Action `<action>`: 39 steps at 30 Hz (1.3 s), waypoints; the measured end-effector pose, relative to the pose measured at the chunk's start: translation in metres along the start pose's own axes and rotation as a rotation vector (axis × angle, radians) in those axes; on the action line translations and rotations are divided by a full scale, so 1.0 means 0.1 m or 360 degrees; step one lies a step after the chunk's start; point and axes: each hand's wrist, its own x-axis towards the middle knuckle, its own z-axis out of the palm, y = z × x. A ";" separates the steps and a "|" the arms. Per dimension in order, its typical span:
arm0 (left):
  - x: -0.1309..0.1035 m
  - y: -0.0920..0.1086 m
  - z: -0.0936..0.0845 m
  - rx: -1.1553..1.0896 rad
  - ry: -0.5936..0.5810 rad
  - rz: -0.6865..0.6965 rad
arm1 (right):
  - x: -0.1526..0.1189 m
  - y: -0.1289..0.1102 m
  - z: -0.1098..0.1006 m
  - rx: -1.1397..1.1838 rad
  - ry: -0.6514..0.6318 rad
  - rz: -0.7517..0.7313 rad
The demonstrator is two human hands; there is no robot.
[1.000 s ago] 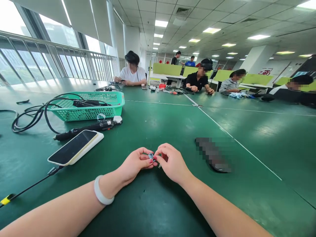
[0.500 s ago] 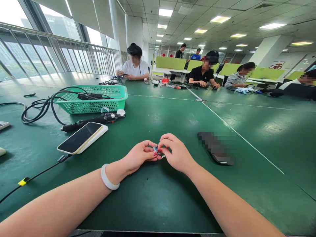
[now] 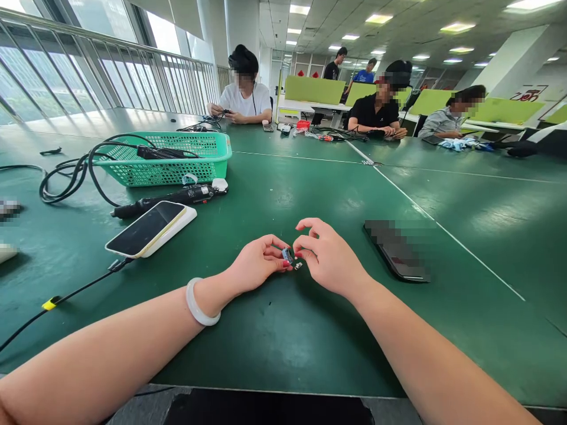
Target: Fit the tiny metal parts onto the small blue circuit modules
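Pinched in the fingertips of my left hand [image 3: 259,264] is a small blue-grey part [image 3: 287,254], too small for me to tell its kind. My right hand [image 3: 332,257] is close beside it on the right, its fingers bent and apart, with the index finger raised. I see nothing held in the right fingers. Tiny whitish or metallic pieces [image 3: 298,266] show just below the right thumb; whether they lie on the table or hang from the part, I cannot tell. Both hands are over the green tabletop [image 3: 274,348].
A phone [image 3: 148,229] on a white block lies at left, cable attached. Behind it are a black pen-shaped tool [image 3: 170,199] and a green basket [image 3: 166,171] with black cables [image 3: 66,186]. A dark phone [image 3: 396,251] lies at right. Several people sit across the table.
My right fingers have drawn back from the blue-grey part and spread apart. The left hand keeps its pinch on the part. The camera view has tilted down slightly.
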 end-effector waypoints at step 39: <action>0.01 -0.02 -0.02 -0.0630 0.0043 -0.0197 | -0.01 0.30 0.24 0.0161 -0.0455 0.0347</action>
